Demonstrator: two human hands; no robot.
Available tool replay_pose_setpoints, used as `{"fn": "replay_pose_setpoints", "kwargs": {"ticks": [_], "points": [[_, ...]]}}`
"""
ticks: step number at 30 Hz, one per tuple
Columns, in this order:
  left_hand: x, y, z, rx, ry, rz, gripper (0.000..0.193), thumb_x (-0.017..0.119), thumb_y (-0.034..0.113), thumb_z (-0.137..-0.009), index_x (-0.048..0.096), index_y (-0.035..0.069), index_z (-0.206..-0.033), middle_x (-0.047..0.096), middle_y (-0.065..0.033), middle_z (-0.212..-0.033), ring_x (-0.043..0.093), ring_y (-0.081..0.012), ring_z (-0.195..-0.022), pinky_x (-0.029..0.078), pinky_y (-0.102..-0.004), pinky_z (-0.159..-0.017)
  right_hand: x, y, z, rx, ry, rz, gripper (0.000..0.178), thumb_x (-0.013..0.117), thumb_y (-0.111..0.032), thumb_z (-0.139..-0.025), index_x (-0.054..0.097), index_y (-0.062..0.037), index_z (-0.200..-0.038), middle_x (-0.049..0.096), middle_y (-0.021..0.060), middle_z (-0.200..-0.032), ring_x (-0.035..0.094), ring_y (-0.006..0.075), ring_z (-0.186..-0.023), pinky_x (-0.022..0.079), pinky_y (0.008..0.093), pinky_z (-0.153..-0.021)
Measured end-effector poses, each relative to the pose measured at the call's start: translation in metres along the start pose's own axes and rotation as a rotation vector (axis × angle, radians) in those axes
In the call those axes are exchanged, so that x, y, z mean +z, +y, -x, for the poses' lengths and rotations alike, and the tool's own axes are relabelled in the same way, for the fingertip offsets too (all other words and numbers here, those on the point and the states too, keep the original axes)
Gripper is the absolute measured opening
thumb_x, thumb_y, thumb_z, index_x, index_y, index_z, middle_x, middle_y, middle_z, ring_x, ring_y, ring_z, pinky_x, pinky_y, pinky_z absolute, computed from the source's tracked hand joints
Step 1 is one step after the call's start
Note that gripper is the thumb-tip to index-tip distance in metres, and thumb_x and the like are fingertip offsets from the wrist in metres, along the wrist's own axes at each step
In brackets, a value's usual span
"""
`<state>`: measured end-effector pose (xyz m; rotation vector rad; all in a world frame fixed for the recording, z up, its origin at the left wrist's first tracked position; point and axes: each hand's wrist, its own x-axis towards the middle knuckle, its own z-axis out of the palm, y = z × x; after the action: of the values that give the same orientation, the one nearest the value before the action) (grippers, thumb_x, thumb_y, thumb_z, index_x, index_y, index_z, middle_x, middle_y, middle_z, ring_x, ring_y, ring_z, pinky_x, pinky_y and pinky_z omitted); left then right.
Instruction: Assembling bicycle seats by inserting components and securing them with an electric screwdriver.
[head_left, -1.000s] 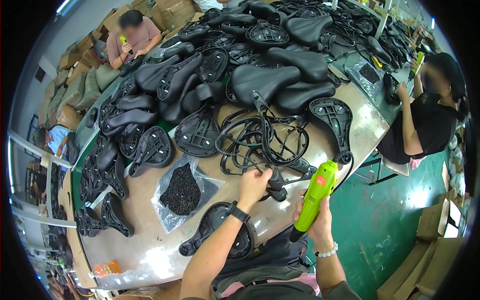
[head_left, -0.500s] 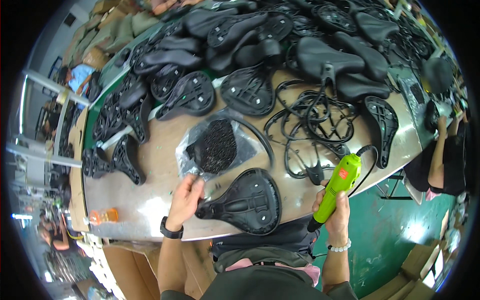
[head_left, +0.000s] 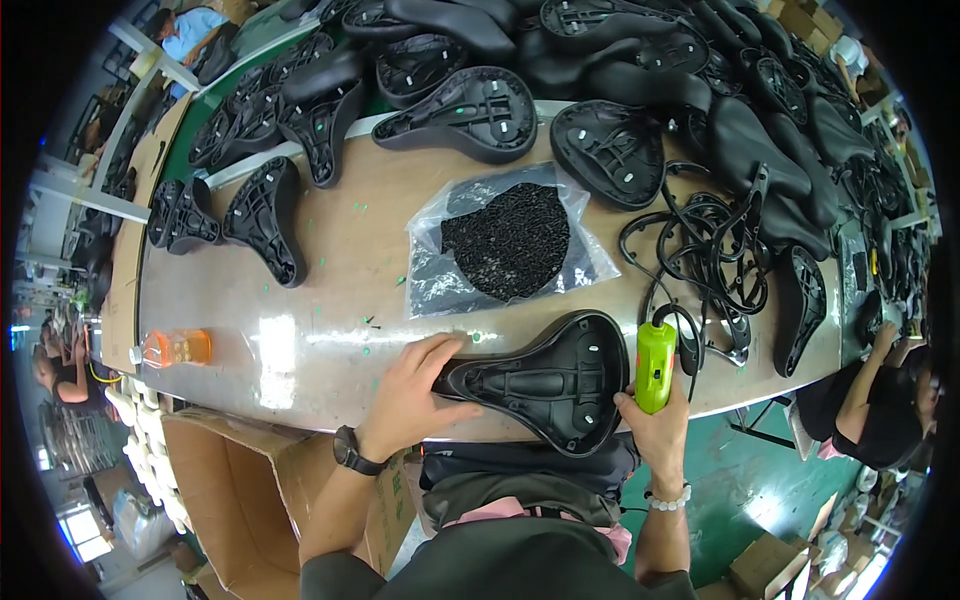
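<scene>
An upturned black bicycle saddle [head_left: 550, 385] lies at the table's front edge, its ribbed underside showing and its narrow nose to the left. My left hand [head_left: 405, 395] is closed about that nose, fingers on the far side and thumb on the near side. In my right hand [head_left: 662, 430] is a lime-green electric screwdriver [head_left: 655, 365], cord end away from me; its tip is hidden. The right thumb touches the saddle's wide rim. Beyond the saddle, a clear plastic bag [head_left: 430, 270] lies spread under a heap of small black screws [head_left: 515, 240].
More upturned saddles [head_left: 470, 115] are piled along the far side. Black curved trim strips [head_left: 715, 250] lie tangled at right. An orange bottle [head_left: 180, 348] lies at left, and an open cardboard box [head_left: 220, 490] stands below the edge. A co-worker's arm [head_left: 865, 390] shows at far right.
My left hand has gone from a pinch near the bag to a wider hold on the saddle nose. The screwdriver has tipped more upright. A blurred black band beside the bag no longer shows there.
</scene>
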<state>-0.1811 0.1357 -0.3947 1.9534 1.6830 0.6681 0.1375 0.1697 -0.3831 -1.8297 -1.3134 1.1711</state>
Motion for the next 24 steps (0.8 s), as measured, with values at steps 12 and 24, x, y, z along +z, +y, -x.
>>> {"fn": "replay_pose_setpoints", "kwargs": {"ticks": [12, 24], "points": [[0.031, -0.038, 0.026, -0.026, 0.046, 0.296, 0.066, 0.084, 0.029, -0.071, 0.06, 0.006, -0.129, 0.061, -0.0102, -0.132, 0.058, -0.0316, -0.118, 0.048, -0.0402, -0.099, 0.0, 0.0, -0.01, -0.018, 0.075, 0.04, 0.022, 0.073, -0.003, -0.077, 0.06, 0.0001, -0.094, 0.063, 0.0026, -0.079, 0.057, 0.0106, -0.07, 0.047, 0.0264, -0.065], [0.036, -0.053, 0.032, -0.054, 0.077, 0.569, 0.057, 0.082, 0.023, -0.074, 0.062, 0.01, -0.126, 0.062, -0.0087, -0.126, 0.06, -0.0308, -0.111, 0.051, -0.04, -0.094, -0.022, -0.014, 0.001, -0.058, -0.019, -0.308, 0.058, 0.074, -0.026, -0.085, 0.05, 0.0056, -0.126, 0.059, 0.0066, -0.083, 0.059, 0.0144, -0.064, 0.048, 0.0279, -0.057]]}}
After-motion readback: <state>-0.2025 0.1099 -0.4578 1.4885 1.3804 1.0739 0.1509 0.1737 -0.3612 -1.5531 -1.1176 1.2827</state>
